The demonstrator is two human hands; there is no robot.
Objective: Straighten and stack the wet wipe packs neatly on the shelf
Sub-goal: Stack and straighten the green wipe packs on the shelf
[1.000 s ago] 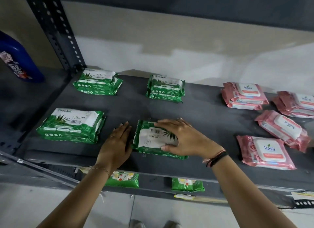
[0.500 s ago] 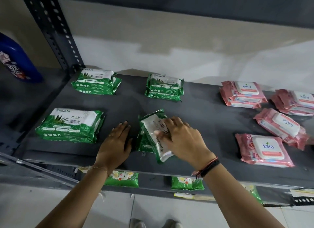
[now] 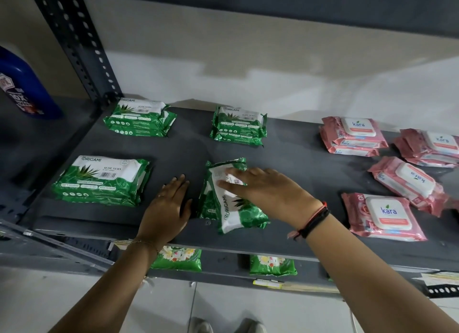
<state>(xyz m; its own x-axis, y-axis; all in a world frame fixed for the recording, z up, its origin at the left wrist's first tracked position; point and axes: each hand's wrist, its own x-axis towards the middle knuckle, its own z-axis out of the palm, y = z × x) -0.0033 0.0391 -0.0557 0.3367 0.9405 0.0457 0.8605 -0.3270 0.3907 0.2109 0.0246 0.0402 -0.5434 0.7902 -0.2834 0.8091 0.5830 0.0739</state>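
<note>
The right hand's fingers [image 3: 232, 177] lie spread and flat on the white label of a green Origami pack [image 3: 233, 201], pressing it from above rather than gripping it; the right hand [image 3: 268, 193] covers the pack's far half. That pack sits askew near the front middle of the grey shelf [image 3: 298, 163], its long side running front to back, resting on another green pack beneath. Just left of it, the left hand [image 3: 169, 206] lies palm down on the bare shelf, fingers loosely spread, holding nothing, its thumb side near the pack's edge. Further out sit three tidy green stacks: front left [image 3: 101, 181], back left [image 3: 140, 117] and back middle [image 3: 239, 125]. Pink Kara packs [image 3: 382, 216] lie on the right, one of them tilted [image 3: 409, 181]
</note>
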